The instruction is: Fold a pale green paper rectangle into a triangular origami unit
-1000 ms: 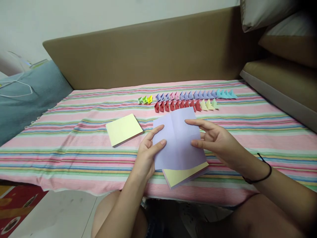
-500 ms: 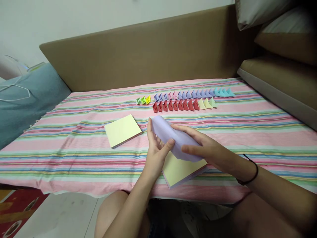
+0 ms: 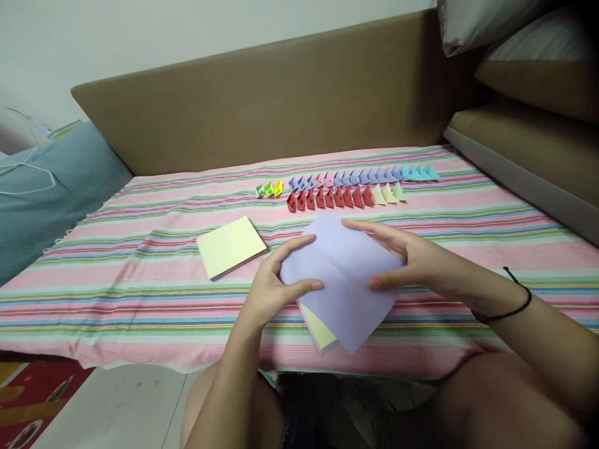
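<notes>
A square sheet of lilac paper (image 3: 344, 280) is spread out between my hands, with one corner pointing towards me and a faint crease across its middle. My left hand (image 3: 281, 280) grips its left side, the thumb on top. On the right side, my right hand (image 3: 393, 255) holds the sheet with its thumb over the face and fingers along the far edge. Beneath the sheet lies a stack of pale yellow paper (image 3: 318, 327), mostly covered. Another pale yellow paper stack (image 3: 231, 247) rests to the left of my hands.
Beyond my hands stand rows of small folded paper pieces: red ones (image 3: 330, 199), lilac ones (image 3: 365, 177), light blue ones (image 3: 421, 173) and a yellow one (image 3: 278, 188). They sit on a striped cloth (image 3: 140, 274). A brown backrest (image 3: 262, 106) and cushions (image 3: 528, 137) border it.
The lilac paper was folded over and curved; now it is opened out nearly flat. My hands have moved apart, the left one leftwards to the sheet's left side.
</notes>
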A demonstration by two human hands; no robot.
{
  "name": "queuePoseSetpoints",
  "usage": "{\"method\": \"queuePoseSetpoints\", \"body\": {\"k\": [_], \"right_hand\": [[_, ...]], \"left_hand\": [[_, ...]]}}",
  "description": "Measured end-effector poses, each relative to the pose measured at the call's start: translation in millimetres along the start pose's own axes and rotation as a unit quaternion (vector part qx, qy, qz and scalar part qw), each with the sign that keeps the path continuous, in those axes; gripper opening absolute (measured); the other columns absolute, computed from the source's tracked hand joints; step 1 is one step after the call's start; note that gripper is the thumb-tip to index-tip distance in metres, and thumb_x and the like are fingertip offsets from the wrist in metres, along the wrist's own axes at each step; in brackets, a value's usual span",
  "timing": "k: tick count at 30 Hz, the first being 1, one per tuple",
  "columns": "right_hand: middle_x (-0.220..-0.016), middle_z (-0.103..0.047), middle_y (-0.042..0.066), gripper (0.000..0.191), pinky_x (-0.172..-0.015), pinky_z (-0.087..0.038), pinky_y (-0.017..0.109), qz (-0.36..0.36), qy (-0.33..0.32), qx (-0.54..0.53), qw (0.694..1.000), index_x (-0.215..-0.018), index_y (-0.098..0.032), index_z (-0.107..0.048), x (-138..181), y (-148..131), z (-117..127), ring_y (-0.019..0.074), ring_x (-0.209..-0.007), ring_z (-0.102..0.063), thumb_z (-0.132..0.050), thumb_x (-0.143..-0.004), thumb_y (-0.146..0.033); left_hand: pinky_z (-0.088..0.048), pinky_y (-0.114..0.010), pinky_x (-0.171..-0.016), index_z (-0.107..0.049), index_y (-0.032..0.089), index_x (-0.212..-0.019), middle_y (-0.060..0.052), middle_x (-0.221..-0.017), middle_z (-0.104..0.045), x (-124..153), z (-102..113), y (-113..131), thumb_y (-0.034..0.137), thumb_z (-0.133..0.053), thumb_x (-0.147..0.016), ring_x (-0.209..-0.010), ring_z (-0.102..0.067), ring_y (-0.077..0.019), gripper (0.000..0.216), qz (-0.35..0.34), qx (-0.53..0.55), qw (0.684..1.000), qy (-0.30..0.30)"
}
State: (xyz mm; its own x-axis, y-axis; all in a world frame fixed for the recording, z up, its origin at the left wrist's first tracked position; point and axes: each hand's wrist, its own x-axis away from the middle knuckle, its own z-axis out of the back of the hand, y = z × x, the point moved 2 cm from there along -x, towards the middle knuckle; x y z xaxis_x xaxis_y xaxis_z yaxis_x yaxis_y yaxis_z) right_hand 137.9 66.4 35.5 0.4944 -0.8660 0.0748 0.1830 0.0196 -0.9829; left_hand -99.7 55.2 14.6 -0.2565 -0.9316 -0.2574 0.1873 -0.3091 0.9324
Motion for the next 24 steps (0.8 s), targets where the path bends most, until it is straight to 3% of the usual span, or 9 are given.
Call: {"method": "queuePoseSetpoints", "body": {"k": [4,7,10,13,15,17,18,21,24], "right_hand": [[-0.122,-0.062,0.006,0.082,-0.078,-0.056,0.033,-0.003,0.132,-0.122,0.984,-0.138,-0.033,-0.041,-4,2,-1,0.0230,-0.102,-0.063,-0.080,-0.065,-0.030],[-0.101,-0.068,0.004,0.073,-0.075,-0.056,0.032,-0.007,0.211,-0.171,0.962,-0.137,-0.031,-0.041,-6,3,-6,0.0194,-0.090,-0.066,-0.074,-0.072,-0.035],[-0.096,-0.070,0.002,0.081,-0.075,-0.055,0.034,0.014,0.192,-0.180,0.965,-0.144,-0.035,-0.029,-7,1,-14,0.0188,-0.086,-0.067,-0.071,-0.075,-0.036],[-0.097,-0.071,0.001,0.091,-0.074,-0.055,0.037,0.034,0.180,-0.155,0.971,-0.147,-0.039,-0.018,-6,-1,-16,0.0197,-0.084,-0.067,-0.072,-0.074,-0.031],[-0.095,-0.071,0.003,0.071,-0.071,-0.055,0.036,0.027,0.193,-0.114,0.974,-0.140,-0.033,-0.040,-5,0,-14,0.0203,-0.082,-0.067,-0.070,-0.075,-0.032],[-0.093,-0.070,0.006,0.043,-0.068,-0.054,0.034,0.020,0.206,-0.049,0.977,-0.117,-0.024,-0.064,-3,0,-10,0.0211,-0.081,-0.065,-0.068,-0.076,-0.035],[-0.092,-0.069,0.007,0.036,-0.067,-0.053,0.034,0.022,0.210,-0.015,0.977,-0.108,-0.021,-0.069,-3,0,-8,0.0216,-0.081,-0.064,-0.069,-0.075,-0.037],[-0.090,-0.067,0.006,0.043,-0.064,-0.052,0.034,0.041,0.212,0.059,0.975,-0.111,-0.021,-0.068,-2,1,-6,0.0223,-0.080,-0.063,-0.073,-0.071,-0.038],[-0.093,-0.066,0.006,0.042,-0.070,-0.052,0.036,0.077,0.219,0.126,0.965,-0.110,-0.022,-0.068,-2,1,-4,0.0228,-0.084,-0.061,-0.073,-0.072,-0.038]], "left_hand": [[-0.049,-0.034,-0.092,-0.062,0.030,-0.118,-0.004,-0.123,-0.061,0,-7,0,0.028,-0.081,-0.065,-0.114,-0.056,-0.0256,0.056,0.006,0.014,0.999,0.029],[-0.050,-0.033,-0.089,-0.066,0.027,-0.113,-0.004,-0.120,-0.064,-1,-11,-2,0.026,-0.080,-0.065,-0.111,-0.058,-0.0249,0.050,0.008,0.028,0.996,0.083],[-0.050,-0.032,-0.089,-0.067,0.026,-0.111,-0.004,-0.117,-0.066,0,-16,-4,0.025,-0.082,-0.062,-0.110,-0.059,-0.0245,0.051,0.018,0.047,0.987,0.153],[-0.049,-0.032,-0.091,-0.068,0.026,-0.110,-0.004,-0.118,-0.066,0,-19,-4,0.025,-0.084,-0.059,-0.112,-0.058,-0.0242,0.054,0.016,0.051,0.982,0.182],[-0.049,-0.032,-0.090,-0.069,0.025,-0.108,-0.004,-0.115,-0.067,1,-20,-4,0.026,-0.082,-0.061,-0.109,-0.059,-0.0236,0.048,0.015,0.051,0.982,0.184],[-0.050,-0.031,-0.084,-0.072,0.024,-0.102,-0.005,-0.106,-0.070,1,-18,-3,0.028,-0.079,-0.067,-0.100,-0.063,-0.0216,0.036,0.014,0.056,0.981,0.186],[-0.050,-0.030,-0.080,-0.072,0.024,-0.099,-0.004,-0.102,-0.071,1,-16,-3,0.029,-0.078,-0.068,-0.095,-0.064,-0.0204,0.032,0.014,0.057,0.980,0.189],[-0.051,-0.028,-0.069,-0.072,0.023,-0.100,-0.004,-0.096,-0.071,1,-10,-5,0.028,-0.078,-0.067,-0.082,-0.063,-0.0176,0.033,0.013,0.032,0.980,0.196],[-0.052,-0.031,-0.074,-0.071,0.022,-0.103,-0.005,-0.097,-0.070,2,-7,-5,0.029,-0.077,-0.069,-0.084,-0.063,-0.0187,0.035,-0.013,-0.036,0.979,0.202]]}}
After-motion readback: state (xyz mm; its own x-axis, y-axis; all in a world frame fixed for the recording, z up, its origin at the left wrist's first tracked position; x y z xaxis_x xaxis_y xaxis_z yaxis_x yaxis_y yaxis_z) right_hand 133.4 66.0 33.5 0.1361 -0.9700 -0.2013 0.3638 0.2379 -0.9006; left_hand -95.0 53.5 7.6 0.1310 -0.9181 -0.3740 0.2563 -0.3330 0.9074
